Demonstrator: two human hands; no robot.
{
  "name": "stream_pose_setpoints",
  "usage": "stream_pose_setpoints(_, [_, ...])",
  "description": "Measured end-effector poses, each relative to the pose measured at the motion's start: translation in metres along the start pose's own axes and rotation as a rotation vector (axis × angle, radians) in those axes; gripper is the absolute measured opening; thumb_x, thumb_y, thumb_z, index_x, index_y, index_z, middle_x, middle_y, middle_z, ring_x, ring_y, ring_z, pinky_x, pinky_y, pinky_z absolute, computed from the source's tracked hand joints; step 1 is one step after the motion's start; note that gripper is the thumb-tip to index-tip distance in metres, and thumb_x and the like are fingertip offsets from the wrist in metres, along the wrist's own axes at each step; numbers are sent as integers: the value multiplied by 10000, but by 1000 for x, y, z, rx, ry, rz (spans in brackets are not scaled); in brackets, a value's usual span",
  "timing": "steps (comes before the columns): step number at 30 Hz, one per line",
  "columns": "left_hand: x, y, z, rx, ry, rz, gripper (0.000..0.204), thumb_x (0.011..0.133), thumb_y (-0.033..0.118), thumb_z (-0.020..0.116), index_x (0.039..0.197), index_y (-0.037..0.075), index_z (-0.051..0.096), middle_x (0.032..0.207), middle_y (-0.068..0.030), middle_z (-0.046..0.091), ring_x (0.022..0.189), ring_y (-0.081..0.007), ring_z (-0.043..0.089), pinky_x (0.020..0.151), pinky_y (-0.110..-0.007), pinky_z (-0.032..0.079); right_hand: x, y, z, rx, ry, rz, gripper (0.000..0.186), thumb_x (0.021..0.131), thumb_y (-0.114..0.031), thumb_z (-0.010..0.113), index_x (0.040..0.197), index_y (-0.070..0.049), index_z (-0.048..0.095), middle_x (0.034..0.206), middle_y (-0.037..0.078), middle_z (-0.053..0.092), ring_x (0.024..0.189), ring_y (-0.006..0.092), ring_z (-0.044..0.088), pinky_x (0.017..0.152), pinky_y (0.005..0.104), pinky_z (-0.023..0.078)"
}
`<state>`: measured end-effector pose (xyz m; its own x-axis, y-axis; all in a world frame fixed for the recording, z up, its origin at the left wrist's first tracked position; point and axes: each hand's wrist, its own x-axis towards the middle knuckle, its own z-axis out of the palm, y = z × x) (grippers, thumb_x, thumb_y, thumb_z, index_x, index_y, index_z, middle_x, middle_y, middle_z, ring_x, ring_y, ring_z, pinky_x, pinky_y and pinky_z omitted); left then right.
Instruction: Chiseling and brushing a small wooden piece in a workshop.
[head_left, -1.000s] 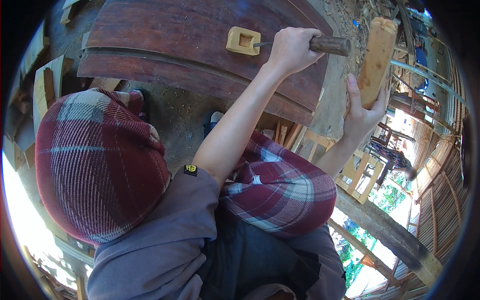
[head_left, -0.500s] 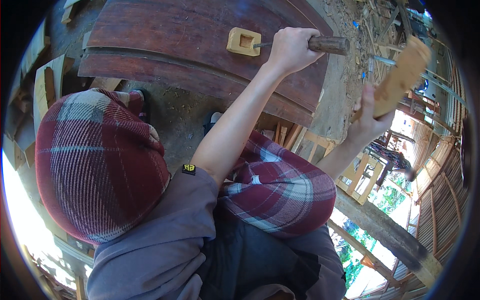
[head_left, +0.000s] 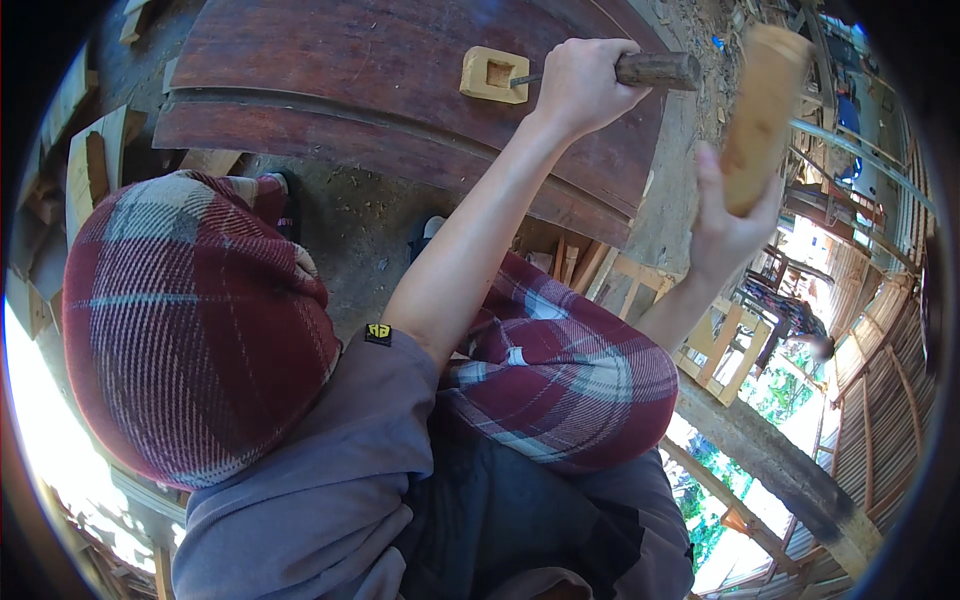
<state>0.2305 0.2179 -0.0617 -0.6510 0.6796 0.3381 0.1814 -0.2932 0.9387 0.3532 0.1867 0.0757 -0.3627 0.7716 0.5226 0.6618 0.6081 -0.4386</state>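
Observation:
My left hand is closed around the dark wooden handle of a chisel, whose thin metal blade reaches into the square recess of a small pale-yellow wooden block. The block lies on a dark reddish wooden board with a long groove. My right hand grips a thick, slightly blurred length of light wood, held raised to the right of the chisel handle and apart from it.
Plaid-covered knees sit below my arms. Wood offcuts lie at the left, above a dusty floor. At right are a light slatted wooden frame, a beam, metal bars and, farther off, a person in patterned clothing.
The light wooden piece in my right hand tilted rightward, then swung back up to more upright. My left hand, the chisel and the block appear slightly higher in view.

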Motion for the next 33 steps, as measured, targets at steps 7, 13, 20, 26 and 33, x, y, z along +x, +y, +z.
stream_pose_setpoints(7, [-1, 8, 5, 55, -13, 31, 243, 715, 290, 751, 861, 98, 718, 688, -127, 656, 654, -319, 645, 601, -364, 507, -6, 5, 4, 99, -93, 84, 427, 778, -165, 790, 1092, 45, 590, 990, 92, 648, 876, 141, 612, 799, 259, 474])
stream_pose_setpoints(13, [-3, 5, 4, 75, -27, 26, 262, 722, 317, 757, 873, 105, 723, 691, -125, 659, 652, -318, 646, 600, -367, 507, -6, 9, 1, 64, -113, 106, 429, 784, -159, 784, 1107, 42, 586, 993, 86, 645, 869, 141, 613, 802, 259, 476])
stream_pose_setpoints(20, [-3, 4, 4, 48, 14, 35, 243, 724, 307, 757, 850, 102, 721, 673, -127, 651, 639, -318, 641, 589, -366, 500, -6, 6, 3, 127, -66, 75, 470, 762, -187, 805, 1105, 45, 583, 988, 96, 643, 874, 153, 615, 805, 268, 476])
stream_pose_setpoints(26, [-1, 2, 3, 20, -23, 4, 255, 724, 309, 757, 868, 102, 721, 692, -131, 653, 645, -320, 637, 595, -364, 502, -4, 7, 3, 86, -83, 54, 471, 764, -188, 803, 1108, 45, 582, 990, 95, 639, 878, 151, 611, 809, 271, 475])
stream_pose_setpoints(33, [-1, 3, 2, -8, -5, 10, 236, 709, 289, 753, 842, 98, 713, 674, -133, 642, 630, -320, 631, 587, -358, 497, -7, 10, -13, 178, 15, 75, 452, 721, -203, 831, 1023, 49, 607, 934, 100, 649, 809, 153, 619, 769, 281, 487])
